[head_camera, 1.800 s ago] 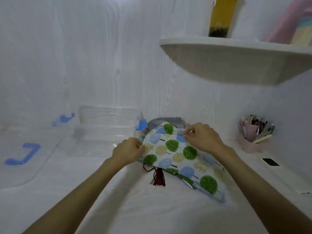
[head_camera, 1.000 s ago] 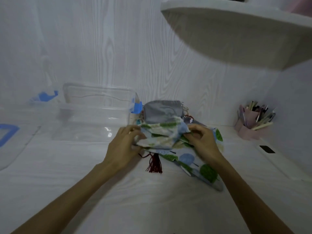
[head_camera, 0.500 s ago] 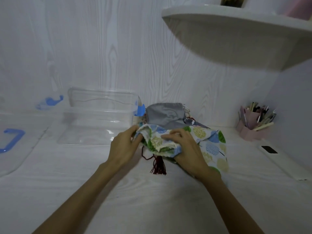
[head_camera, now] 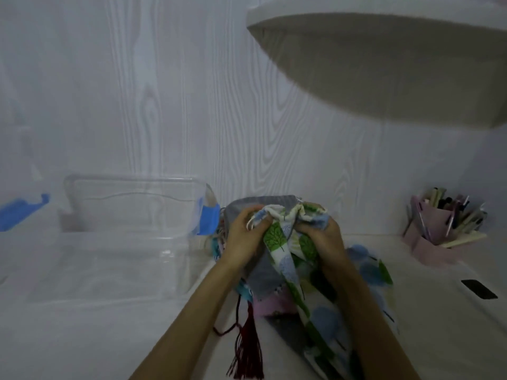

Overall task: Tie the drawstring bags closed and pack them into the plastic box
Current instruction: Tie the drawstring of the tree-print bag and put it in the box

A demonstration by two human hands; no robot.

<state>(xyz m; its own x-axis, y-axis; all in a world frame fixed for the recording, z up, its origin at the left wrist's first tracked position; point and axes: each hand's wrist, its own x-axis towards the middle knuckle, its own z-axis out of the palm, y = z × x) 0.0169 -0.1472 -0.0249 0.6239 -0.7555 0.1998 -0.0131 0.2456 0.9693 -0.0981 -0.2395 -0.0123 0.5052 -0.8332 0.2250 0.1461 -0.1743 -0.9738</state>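
Observation:
A white drawstring bag printed with green and blue trees (head_camera: 285, 253) is lifted off the table, its mouth bunched at the top. My left hand (head_camera: 244, 237) grips the left side of the gathered mouth. My right hand (head_camera: 322, 237) grips the right side. A grey bag (head_camera: 263, 278) hangs behind and below the printed one, over a pink bag (head_camera: 274, 303). A dark red tassel (head_camera: 248, 349) on a cord dangles to the table. The clear plastic box (head_camera: 131, 229) with a blue latch (head_camera: 210, 218) stands to the left.
The box lid with a blue handle (head_camera: 19, 212) lies at the far left. A pink pen holder (head_camera: 439, 234) full of pens stands at the right, near a small black object (head_camera: 478, 289). A rounded white shelf (head_camera: 384, 64) overhangs the upper right.
Both hands gathered the flat printed bag's mouth and lifted it up off the table. The grey bag came up with it, and the tassel now hangs lower.

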